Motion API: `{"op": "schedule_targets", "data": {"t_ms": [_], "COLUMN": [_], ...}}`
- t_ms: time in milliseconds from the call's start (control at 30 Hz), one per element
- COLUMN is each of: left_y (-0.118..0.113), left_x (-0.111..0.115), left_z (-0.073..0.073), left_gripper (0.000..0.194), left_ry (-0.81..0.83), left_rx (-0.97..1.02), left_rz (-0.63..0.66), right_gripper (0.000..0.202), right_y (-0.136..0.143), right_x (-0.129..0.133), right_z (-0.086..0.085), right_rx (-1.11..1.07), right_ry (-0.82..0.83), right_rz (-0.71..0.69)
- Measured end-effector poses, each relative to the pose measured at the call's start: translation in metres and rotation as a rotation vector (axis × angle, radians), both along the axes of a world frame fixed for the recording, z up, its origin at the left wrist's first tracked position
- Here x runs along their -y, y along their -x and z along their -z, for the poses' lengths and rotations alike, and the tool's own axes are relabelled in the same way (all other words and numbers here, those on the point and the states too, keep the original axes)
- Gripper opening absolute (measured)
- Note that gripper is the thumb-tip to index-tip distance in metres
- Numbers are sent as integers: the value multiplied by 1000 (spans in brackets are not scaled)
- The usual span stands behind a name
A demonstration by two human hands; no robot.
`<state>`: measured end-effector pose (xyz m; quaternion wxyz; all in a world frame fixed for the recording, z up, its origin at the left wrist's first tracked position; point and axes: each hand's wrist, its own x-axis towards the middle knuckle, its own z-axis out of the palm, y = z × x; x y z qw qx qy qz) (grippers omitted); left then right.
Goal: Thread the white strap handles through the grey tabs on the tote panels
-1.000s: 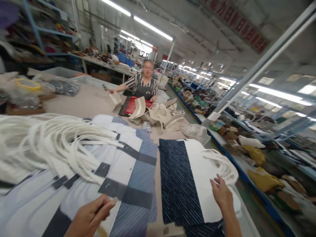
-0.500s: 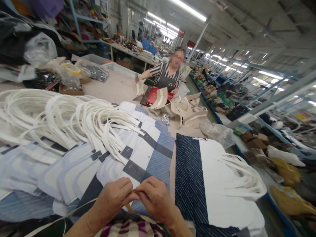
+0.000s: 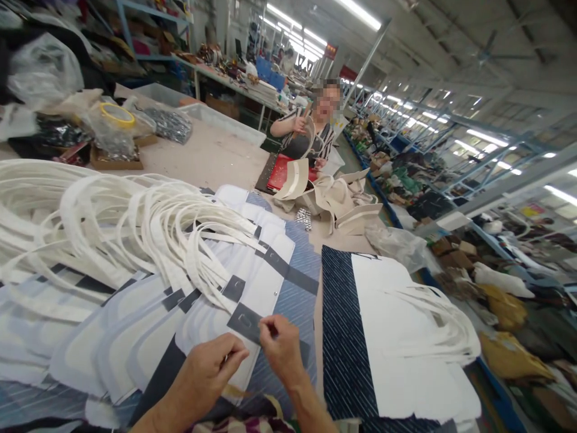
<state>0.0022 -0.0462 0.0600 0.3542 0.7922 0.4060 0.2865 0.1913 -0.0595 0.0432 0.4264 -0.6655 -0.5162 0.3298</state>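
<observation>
My left hand [image 3: 211, 370] is closed in a pinch above a pile of white and blue striped fabric panels [image 3: 128, 349]. To its right, my right hand [image 3: 282, 352] is curled shut near a dark patch [image 3: 246, 320] with a small slit mark. The hands are apart, and whatever their fingertips hold is too small or hidden to make out. Under them, close to my lap, hangs a blurred tan strip [image 3: 274, 404]. Looped white straps [image 3: 169, 234] spread over the panels. On the right lies a white panel [image 3: 392, 319] with dark navy striped fabric [image 3: 342, 331].
Across the table, a person [image 3: 300, 141] in a striped top raises a beige piece. Beige cut pieces [image 3: 333, 198], a red item [image 3: 282, 171] and a clear plastic bag [image 3: 399, 243] lie before them. Yellow tape [image 3: 118, 114] and bagged parts sit at the far left.
My hands have separated from fingertips touching; the right moved slightly up and right, the left shifted slightly. The person opposite lifted a beige piece from the table toward their chest.
</observation>
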Motion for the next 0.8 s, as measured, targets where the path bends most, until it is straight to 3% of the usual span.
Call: {"op": "schedule_targets", "data": {"t_ms": [100,267,400,600,800], "left_y": [10,31,38,38,39], "left_x": [-6,-15,-15,-16,-18], "left_z": [12,45,62,68,72], "left_gripper": [28,24,24,22,24], "left_ry": [112,186,123,79,106], "left_rx": [-34,-171,-144,-115,-144], "left_rz": [-25,-68,-38,-31,-18], "right_gripper": [25,37,31,19,41], "right_y": [-25,-55,-54,-52,-81], "right_x": [-28,-64,-78,-85,-80], "right_z": [30,60,67,70,66], "right_rx": [-242,-281,-222,-53,131], "right_ry": [209,297,341,409,469], "right_rz": [202,256,232,196,211]}}
